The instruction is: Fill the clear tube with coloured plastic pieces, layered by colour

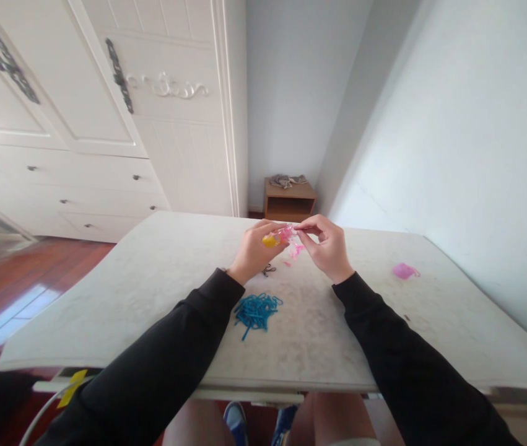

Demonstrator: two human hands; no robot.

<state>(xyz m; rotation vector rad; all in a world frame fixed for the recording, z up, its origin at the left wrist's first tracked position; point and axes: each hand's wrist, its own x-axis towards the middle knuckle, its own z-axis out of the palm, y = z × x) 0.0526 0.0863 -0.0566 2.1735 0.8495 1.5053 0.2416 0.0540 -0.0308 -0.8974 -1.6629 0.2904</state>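
Note:
Over the far middle of the white table, my left hand (254, 249) is closed around a small see-through thing with pink and yellow parts (271, 240). Its exact kind is too small to make out. My right hand (327, 245) pinches the pink end of it between thumb and fingertips. A pink dangling piece (296, 250) hangs below, between the hands. Under my left hand lies a small dark cord-like thing (268, 270), partly hidden. Nearer to me is a tangled heap of blue cords (257, 311).
The white table (152, 297) fills the foreground. On its right lies a small pink pouch-like thing (405, 271). Behind stands a brown cabinet (290, 193) with a crumpled cloth (286, 181) on top. A white wardrobe (184, 142) is at left, a wall (467, 136) at right.

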